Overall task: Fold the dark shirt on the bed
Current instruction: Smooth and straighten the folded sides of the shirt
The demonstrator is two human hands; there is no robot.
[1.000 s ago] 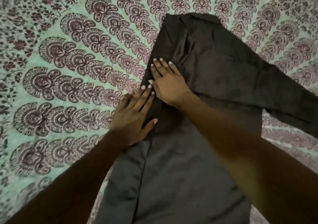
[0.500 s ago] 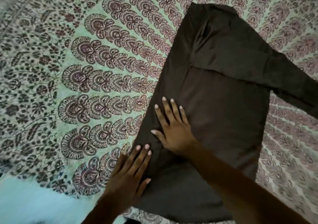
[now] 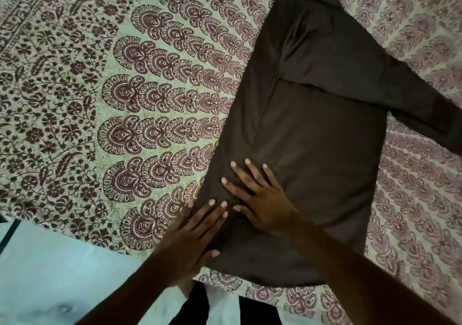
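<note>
The dark shirt (image 3: 315,130) lies flat on the bed, its left side folded inward along a straight edge. One sleeve (image 3: 425,115) stretches out to the right. My left hand (image 3: 190,234) presses flat with straight fingers on the shirt's lower left edge. Just right of it, my right hand (image 3: 260,199) lies palm down with fingers spread on the folded strip. Neither hand grips the cloth.
The bedspread (image 3: 125,100) is pale green with maroon fan and flower patterns and covers the whole bed. Its near edge runs along the lower left, with a light blue floor (image 3: 50,269) below. Dark and white clothing of mine shows at the bottom middle.
Both hands have slid down along the folded left edge from near the shoulder to near the hem, staying flat. The view has pulled back, showing the bed's near edge.
</note>
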